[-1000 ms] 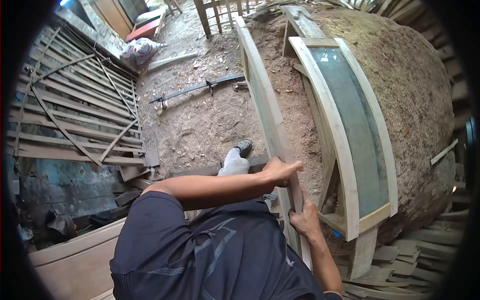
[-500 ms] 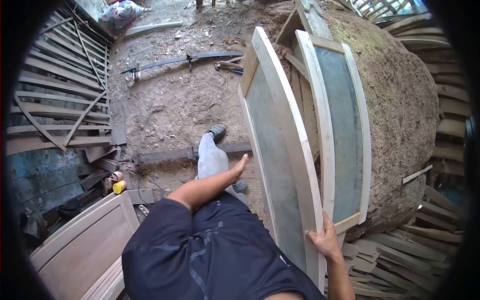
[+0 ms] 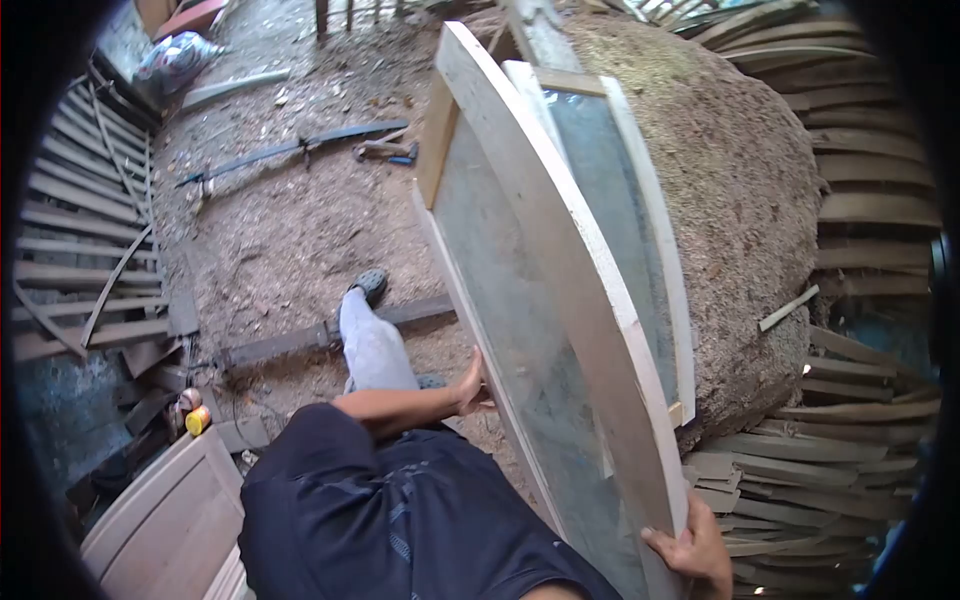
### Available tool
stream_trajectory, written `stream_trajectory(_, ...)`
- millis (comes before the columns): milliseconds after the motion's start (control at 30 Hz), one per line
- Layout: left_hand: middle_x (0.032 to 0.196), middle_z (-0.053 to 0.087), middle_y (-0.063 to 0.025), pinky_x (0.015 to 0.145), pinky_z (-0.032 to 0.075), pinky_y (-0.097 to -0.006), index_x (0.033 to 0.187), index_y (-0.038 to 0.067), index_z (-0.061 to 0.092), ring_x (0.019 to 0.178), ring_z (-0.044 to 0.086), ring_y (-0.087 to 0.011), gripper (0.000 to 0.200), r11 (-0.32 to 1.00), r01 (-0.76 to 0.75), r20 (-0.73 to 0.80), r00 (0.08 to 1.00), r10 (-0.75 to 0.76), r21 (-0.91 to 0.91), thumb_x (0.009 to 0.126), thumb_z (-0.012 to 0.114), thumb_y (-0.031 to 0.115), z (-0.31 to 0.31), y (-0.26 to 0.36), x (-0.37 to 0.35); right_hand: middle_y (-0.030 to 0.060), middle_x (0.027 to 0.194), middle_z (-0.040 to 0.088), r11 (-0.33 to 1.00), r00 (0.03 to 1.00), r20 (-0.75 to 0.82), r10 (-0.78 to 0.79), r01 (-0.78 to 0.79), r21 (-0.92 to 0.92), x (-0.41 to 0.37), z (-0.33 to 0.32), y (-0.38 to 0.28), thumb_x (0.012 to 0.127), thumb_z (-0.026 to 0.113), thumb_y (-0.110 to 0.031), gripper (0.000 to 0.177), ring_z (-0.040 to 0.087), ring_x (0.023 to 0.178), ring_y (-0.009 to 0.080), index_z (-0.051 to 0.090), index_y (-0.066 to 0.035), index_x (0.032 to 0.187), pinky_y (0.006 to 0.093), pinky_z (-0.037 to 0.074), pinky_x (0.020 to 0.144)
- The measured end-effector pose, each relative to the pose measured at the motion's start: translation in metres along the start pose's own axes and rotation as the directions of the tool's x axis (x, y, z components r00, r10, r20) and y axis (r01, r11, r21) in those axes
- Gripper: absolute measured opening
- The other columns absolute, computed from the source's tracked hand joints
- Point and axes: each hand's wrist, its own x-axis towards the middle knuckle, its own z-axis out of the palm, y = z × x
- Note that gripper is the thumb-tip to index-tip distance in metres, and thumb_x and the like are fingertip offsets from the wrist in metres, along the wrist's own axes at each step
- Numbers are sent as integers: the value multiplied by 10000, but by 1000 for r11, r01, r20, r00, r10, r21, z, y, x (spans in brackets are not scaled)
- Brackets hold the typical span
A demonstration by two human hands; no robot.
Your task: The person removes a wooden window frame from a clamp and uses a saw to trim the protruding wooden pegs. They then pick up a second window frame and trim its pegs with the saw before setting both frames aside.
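A long wooden window frame [image 3: 606, 300] with a greyish, glass-like pane [image 3: 520, 290] stands tilted in front of my body. My right hand [image 3: 697, 548] grips its right-hand rail near the lower end, thumb on the near face and the other fingers partly hidden behind. At the left-hand rail, my left hand [image 3: 473, 387] is closed on the edge, with some fingertips out of sight behind it. A second, similar window frame [image 3: 655, 225] leans just behind, partly covered by the first, against a brown mound.
The large sawdust-like mound [image 3: 745, 220] rises at the right, with stacked wooden slats [image 3: 870, 210] beyond. A long bar clamp [image 3: 300, 150] and a hammer [image 3: 385, 150] lie on the ground. A wooden beam [image 3: 285, 345] crosses near my foot. A panelled wooden door [image 3: 165, 520] stands lower left.
My left hand has come from free air to the frame's left rail. The held frame has shifted and covers more of the second one. My right hand keeps its grip; the view has moved.
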Motion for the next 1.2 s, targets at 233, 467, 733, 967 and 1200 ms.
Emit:
stream_trajectory(233,1596,343,-171,1218,265,-437,1585,17,236,1460,362,-306,1229,929,-157,165,981,106,336,794,194,957,73,25,-32,237,928,704,891,818,-560,-132,-150,-429,-110,-39,-76,866,761,-78,408,723,797,327,572,-19,1224,356,548,701)
stream_trajectory(467,1625,265,-190,1240,268,-459,1602,37,131,1493,299,-329,1088,792,-426,450,866,217,438,897,325,842,179,68,-39,184,1287,566,890,584,-792,-178,-247,-382,-167,-79,15,937,727,-204,589,524,1222,303,476,20,1420,400,358,1074)
stream_trajectory(733,1656,138,-222,1234,256,-471,1619,70,65,1505,244,-394,1235,729,-389,479,872,96,563,784,261,958,270,153,32,232,1072,664,751,394,-796,-459,-306,-585,-113,-114,-29,890,765,-168,500,660,942,339,565,4,1314,392,503,843)
stream_trajectory(967,1629,224,-224,1205,318,-475,1619,88,123,1491,281,-384,1252,805,-298,417,906,69,514,750,209,986,290,252,173,279,961,688,785,471,-819,-327,-347,-513,7,-180,-95,861,790,-117,425,701,803,397,611,-22,1234,456,544,690)
stream_trajectory(1200,1619,248,-234,1204,297,-498,1610,56,152,1487,286,-384,1276,945,-130,334,942,24,299,742,134,990,341,373,255,261,879,695,732,536,-764,-358,-347,-586,133,-254,-129,819,827,-147,432,694,735,429,625,-6,1174,472,540,637)
